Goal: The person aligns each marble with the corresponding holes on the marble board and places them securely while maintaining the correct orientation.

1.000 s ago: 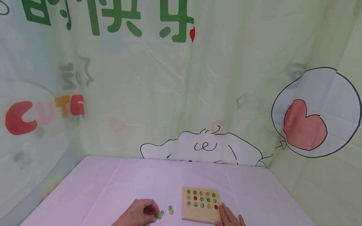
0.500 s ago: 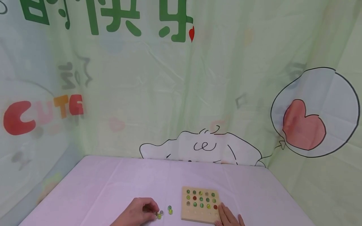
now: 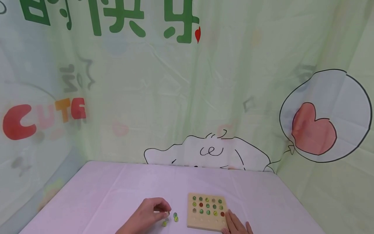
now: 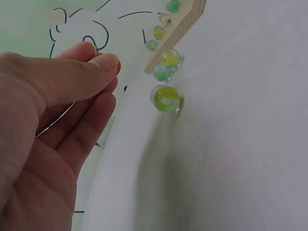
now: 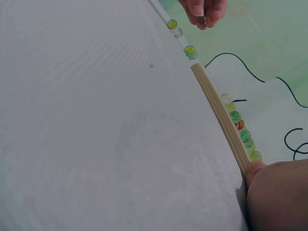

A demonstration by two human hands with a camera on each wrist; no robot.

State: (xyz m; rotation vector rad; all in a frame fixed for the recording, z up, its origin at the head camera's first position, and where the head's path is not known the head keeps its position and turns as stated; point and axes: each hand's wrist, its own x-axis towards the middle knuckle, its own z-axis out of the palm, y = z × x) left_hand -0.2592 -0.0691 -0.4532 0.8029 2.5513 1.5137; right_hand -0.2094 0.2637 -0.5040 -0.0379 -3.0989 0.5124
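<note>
Between its thumb and fingertips my left hand [image 3: 146,214] pinches a small dark marble [image 5: 202,19], held just above the table. Most of that marble is hidden by the fingers. Close below lie a yellow-green marble [image 3: 164,224] and a clear marble [image 5: 178,32]. To the right, a green marble [image 3: 175,214] touches a yellow marble [image 3: 176,219]. A square wooden board [image 3: 204,223] has its three far rows filled with green, yellow, clear and red marbles; its nearest row shows bare hollows. My right hand [image 3: 238,224] rests against the board's right edge with straight fingers.
A pale pink cloth covers the table [image 3: 117,188]. Behind it hangs a light green curtain [image 3: 131,97] with printed drawings, which also closes off both sides.
My left hand has lifted and moved a little right and away from me, carrying a marble from the small group. The right hand and board have stayed in place.
</note>
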